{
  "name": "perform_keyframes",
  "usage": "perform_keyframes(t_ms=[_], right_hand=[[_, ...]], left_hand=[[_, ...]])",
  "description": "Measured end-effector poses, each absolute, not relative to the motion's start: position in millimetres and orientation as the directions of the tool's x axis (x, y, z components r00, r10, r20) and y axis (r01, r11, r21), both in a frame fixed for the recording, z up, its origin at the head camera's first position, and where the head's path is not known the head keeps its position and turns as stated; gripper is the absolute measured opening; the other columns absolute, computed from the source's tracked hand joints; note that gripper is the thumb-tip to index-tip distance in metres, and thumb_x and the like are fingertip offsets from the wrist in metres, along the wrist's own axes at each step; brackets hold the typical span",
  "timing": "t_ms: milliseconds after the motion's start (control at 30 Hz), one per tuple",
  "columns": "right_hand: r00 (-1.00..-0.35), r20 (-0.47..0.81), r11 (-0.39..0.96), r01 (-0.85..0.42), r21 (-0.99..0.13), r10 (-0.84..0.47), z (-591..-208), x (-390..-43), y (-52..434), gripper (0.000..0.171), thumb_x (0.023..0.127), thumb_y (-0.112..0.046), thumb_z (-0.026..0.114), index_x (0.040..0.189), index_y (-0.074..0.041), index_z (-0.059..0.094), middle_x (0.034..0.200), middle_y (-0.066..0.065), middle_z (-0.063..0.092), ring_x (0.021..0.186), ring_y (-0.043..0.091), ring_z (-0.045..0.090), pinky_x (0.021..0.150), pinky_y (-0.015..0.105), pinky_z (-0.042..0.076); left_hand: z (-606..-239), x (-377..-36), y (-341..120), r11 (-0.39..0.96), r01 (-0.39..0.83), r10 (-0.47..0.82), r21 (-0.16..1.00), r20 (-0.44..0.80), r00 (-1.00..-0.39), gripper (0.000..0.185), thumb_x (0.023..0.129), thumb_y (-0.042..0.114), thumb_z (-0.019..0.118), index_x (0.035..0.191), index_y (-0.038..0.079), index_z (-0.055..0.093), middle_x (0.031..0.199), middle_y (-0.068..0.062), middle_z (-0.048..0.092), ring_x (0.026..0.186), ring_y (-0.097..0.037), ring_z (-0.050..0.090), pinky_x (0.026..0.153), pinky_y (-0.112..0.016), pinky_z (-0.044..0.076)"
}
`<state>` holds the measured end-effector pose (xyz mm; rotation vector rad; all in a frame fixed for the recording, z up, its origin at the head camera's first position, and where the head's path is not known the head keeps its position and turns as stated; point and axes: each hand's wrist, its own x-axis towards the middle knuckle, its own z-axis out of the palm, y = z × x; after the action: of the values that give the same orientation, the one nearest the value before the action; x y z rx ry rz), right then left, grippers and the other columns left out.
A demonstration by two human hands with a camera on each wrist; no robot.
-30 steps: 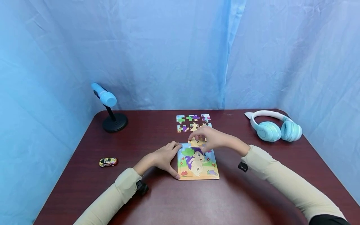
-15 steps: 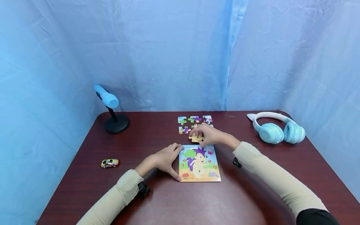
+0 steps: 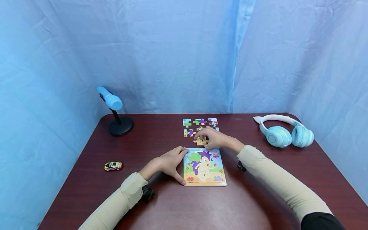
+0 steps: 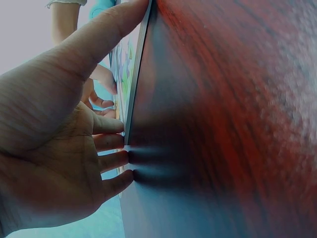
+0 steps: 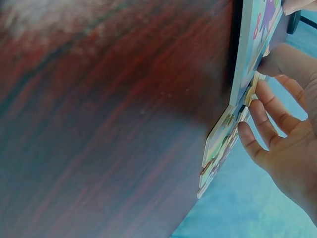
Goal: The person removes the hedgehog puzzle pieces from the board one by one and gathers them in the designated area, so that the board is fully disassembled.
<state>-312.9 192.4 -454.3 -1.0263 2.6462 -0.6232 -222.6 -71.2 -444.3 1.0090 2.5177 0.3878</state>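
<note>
A square puzzle board (image 3: 214, 176) with a purple-haired hedgehog picture lies flat on the table. Along its left side my left hand (image 3: 168, 163) is spread, thumb at the near corner and index finger at the far one. In the left wrist view, the thumb and fingertips meet the edge of the board (image 4: 136, 74). Just beyond the far edge my right hand (image 3: 216, 139) pinches a cream-coloured puzzle piece (image 3: 201, 141) close over the table. Behind it, several loose puzzle pieces (image 3: 187, 122) lie in rows, some partly hidden by the right hand.
On the dark red table (image 3: 161, 204), a blue microphone (image 3: 113, 102) on a black stand is at the back left. A small toy car (image 3: 113, 166) sits at the left. Light blue headphones (image 3: 278, 135) lie at the back right. Blue curtains (image 3: 166, 57) surround the table.
My right hand has carried the puzzle piece from over the board's far edge back to the table beside the other pieces. The left hand has stayed at the board's left side.
</note>
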Motion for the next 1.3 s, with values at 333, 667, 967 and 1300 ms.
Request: perform_keyframes(t_ms=[333, 667, 967, 1300], right_hand=[[-0.724, -0.049, 0.655, -0.591, -0.471, -0.688, -452.7, -310.6, 196.5, 0.046, 0.083, -0.001, 0.072, 0.126, -0.018, 0.071, 0.102, 0.005, 0.062, 0.094, 0.024, 0.046, 0.075, 0.035, 0.041], [-0.715, -0.032, 0.642, -0.605, -0.472, -0.698, -452.3, -309.9, 195.4, 0.044, 0.084, 0.0, 0.071, 0.126, -0.015, 0.071, 0.102, 0.004, 0.064, 0.094, 0.024, 0.05, 0.074, 0.033, 0.042], [-0.704, -0.018, 0.628, -0.621, -0.469, -0.71, -451.9, -309.9, 193.0, 0.043, 0.086, 0.001, 0.069, 0.127, -0.012, 0.07, 0.104, 0.004, 0.066, 0.084, 0.019, 0.051, 0.067, 0.028, 0.042], [-0.709, -0.006, 0.623, -0.617, -0.481, -0.706, -453.3, -311.9, 195.4, 0.04, 0.087, 0.0, 0.07, 0.126, -0.01, 0.071, 0.105, 0.006, 0.066, 0.087, 0.022, 0.054, 0.07, 0.03, 0.045]], left_hand=[[-444.2, -221.7, -71.0, 0.707, 0.591, 0.7, 0.389, -0.26, -0.665, 0.127, 0.068, 0.064, 0.087, 0.161, 0.004, 0.023, 0.154, -0.012, 0.034, 0.141, -0.027, 0.038, 0.118, -0.043, 0.037], [-445.4, -222.2, -71.2, 0.722, 0.579, 0.685, 0.38, -0.27, -0.677, 0.128, 0.068, 0.064, 0.087, 0.161, 0.005, 0.023, 0.155, -0.011, 0.033, 0.141, -0.025, 0.037, 0.118, -0.043, 0.037], [-444.1, -222.0, -71.2, 0.714, 0.582, 0.692, 0.389, -0.267, -0.67, 0.127, 0.068, 0.064, 0.088, 0.161, 0.005, 0.023, 0.155, -0.011, 0.033, 0.142, -0.026, 0.037, 0.118, -0.043, 0.037], [-444.3, -221.7, -71.4, 0.71, 0.587, 0.696, 0.389, -0.261, -0.669, 0.127, 0.068, 0.063, 0.088, 0.161, 0.005, 0.023, 0.155, -0.011, 0.033, 0.141, -0.027, 0.038, 0.118, -0.043, 0.037]])
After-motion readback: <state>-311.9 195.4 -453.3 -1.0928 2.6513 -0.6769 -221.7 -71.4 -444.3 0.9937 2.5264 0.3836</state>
